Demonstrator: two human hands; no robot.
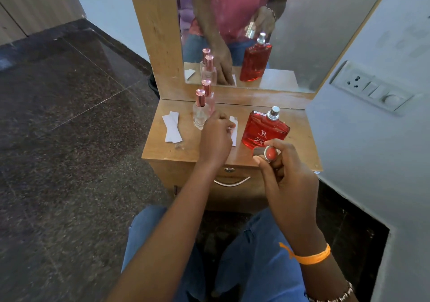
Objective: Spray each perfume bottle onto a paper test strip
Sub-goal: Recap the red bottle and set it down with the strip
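Note:
A red perfume bottle (264,128) stands uncapped on the wooden dresser top (300,127), its silver spray nozzle bare. My right hand (283,174) holds its silver cap with a red top (267,153) just in front of the bottle. My left hand (216,136) rests on a white paper strip (233,131) lying left of the red bottle, fingers pinching it. Two clear bottles with rose-gold caps stand at the back left, one in front (200,111) and one behind (208,94).
More paper strips (172,127) lie at the dresser's left side. A mirror (302,34) rises behind the top. A drawer handle (232,182) is below the front edge. A wall with a switchboard (372,85) stands close on the right.

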